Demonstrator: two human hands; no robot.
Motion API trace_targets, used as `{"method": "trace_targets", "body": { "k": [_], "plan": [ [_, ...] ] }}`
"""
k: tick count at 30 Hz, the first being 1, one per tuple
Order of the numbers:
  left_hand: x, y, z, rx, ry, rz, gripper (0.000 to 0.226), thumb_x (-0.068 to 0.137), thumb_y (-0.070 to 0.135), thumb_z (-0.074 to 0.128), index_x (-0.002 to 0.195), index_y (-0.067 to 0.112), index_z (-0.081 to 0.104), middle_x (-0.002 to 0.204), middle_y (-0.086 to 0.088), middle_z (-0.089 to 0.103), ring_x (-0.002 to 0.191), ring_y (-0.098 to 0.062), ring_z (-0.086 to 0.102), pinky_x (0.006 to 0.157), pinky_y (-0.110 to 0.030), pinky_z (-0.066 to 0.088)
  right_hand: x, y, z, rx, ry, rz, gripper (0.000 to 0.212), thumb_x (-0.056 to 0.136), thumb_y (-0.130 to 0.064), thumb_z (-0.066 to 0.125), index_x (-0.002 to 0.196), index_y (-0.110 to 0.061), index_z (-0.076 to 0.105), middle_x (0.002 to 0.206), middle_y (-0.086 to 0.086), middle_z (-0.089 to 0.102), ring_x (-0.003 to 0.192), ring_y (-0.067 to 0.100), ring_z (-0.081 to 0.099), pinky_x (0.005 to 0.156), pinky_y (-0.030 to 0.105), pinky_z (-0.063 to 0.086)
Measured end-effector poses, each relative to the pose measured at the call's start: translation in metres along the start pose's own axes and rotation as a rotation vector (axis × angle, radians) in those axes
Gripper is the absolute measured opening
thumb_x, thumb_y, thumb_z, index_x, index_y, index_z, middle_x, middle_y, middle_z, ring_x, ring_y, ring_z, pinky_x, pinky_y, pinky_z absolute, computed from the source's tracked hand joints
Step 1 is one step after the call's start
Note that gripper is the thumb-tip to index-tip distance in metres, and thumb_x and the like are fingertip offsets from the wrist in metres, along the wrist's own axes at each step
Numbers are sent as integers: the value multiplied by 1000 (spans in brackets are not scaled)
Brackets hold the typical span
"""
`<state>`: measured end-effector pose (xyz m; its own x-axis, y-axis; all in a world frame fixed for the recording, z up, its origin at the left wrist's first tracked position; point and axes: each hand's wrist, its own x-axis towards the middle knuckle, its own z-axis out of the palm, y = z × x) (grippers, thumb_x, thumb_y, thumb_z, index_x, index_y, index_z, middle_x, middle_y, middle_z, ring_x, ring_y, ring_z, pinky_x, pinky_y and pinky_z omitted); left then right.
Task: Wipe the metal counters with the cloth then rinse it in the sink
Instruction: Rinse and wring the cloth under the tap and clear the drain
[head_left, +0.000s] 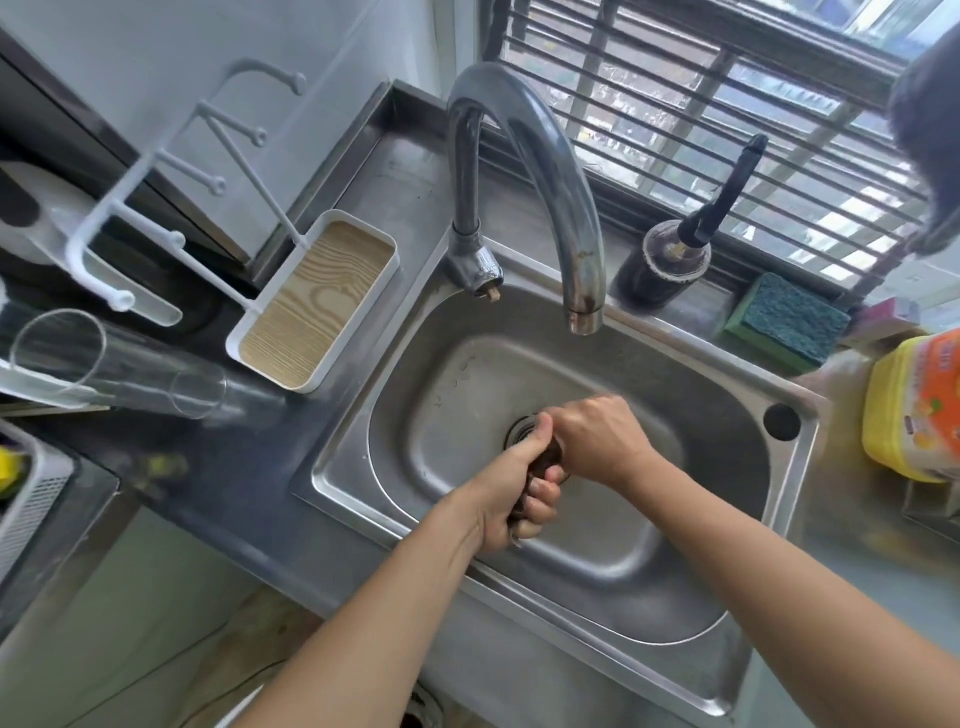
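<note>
A dark brown cloth (549, 461) is held bunched over the basin of the stainless steel sink (613, 525), just above the drain (522, 430). The left hand (519, 493) is closed tightly around its lower part, with only small dark folds showing between the fingers. The right hand (597, 441) is closed over its upper end, knuckles up, touching the left hand. The two fists are set at an angle to each other, which is judged to be a wringing twist.

No stream of water can be seen at the spout of the curved tap (545, 171); whether it is running cannot be told.

The cloth is judged to be soft, limp and light, though heavier while soaked. It would be compressed easily into a rope and would not be damaged by hard squeezing. When wet it may be slippery, so a full-fist grip at each end, as seen here, is suited to twisting. If it were held by one corner only, dripping and slipping would be likely.

The metal bench (410, 171) around the sink appears dull and streaked. Beside the basin a green scouring sponge (789, 322) and a yellow detergent tub (914, 410) are set, and a white tray with a wood-grain base (317, 301) lies on the left. The rinsing step is judged to be near its end.
</note>
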<state>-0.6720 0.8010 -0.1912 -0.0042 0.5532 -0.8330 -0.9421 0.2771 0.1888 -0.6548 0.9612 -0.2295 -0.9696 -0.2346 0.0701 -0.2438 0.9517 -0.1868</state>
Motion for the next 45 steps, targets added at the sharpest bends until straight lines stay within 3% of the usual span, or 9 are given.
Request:
{"method": "trace_targets", "body": {
  "k": [5,8,14,18,22,25,30,39,45],
  "plan": [
    [8,4,-28,948,354,394,26,92,47,62,85,22,59,70,2,59,66,-22,55,54,-28,39,0,0,-6,286,-588,116,27,84,-39,71,96,-22,54,93,-4,64,84,23,62,66,31,37],
    [12,12,-47,1596,608,622,27,87,47,63,102,25,57,99,1,66,93,-30,62,70,-37,49,-4,13,-21,1060,-725,519,42,77,-43,81,102,-16,60,95,-6,66,85,8,60,80,26,46],
    [9,23,-39,1942,565,1500,19,88,26,59,102,19,69,94,-3,63,77,-27,52,57,-37,42,-27,26,-14,2057,-1163,705,72,78,-53,80,131,-10,56,118,19,64,107,28,66,86,44,56],
    [13,31,-40,2106,435,1603,14,92,16,55,98,22,67,96,-5,63,79,-25,53,57,-35,41,-25,-4,-6,1890,-1408,535,47,85,-41,76,121,-12,69,95,10,73,68,8,70,53,14,51],
    [9,31,-48,2258,470,1097,14,85,10,51,85,17,63,81,-6,66,70,-26,65,51,-32,47,-15,-32,-3,1411,-1276,729,38,88,-44,74,64,-22,55,53,-5,38,43,8,29,42,20,19],
    [1,26,-31,2203,522,566,20,90,10,53,105,10,66,104,-12,70,95,-36,69,68,-38,48,-3,-39,1,816,-1024,648,33,83,-39,75,66,-21,55,58,0,54,54,20,50,49,25,37],
    [3,8,-15,1689,764,367,18,80,16,60,95,11,69,100,-15,72,95,-38,68,71,-37,51,6,-37,-5,126,-675,364,32,84,-46,60,84,-15,68,91,10,73,89,38,69,66,32,44],
    [2,1,2,634,610,352,16,62,16,66,51,9,58,42,-4,48,41,-27,43,40,-21,33,26,-13,-27,-223,-473,-14,23,86,-34,55,90,-19,72,88,6,76,84,34,73,63,29,35],
    [-18,2,25,137,375,196,39,70,8,59,45,22,33,46,3,26,37,-13,20,46,-16,12,36,-2,-36,-179,-219,-131,11,60,-30,63,54,-21,62,44,-1,58,35,25,56,44,20,32]
  ]
}}
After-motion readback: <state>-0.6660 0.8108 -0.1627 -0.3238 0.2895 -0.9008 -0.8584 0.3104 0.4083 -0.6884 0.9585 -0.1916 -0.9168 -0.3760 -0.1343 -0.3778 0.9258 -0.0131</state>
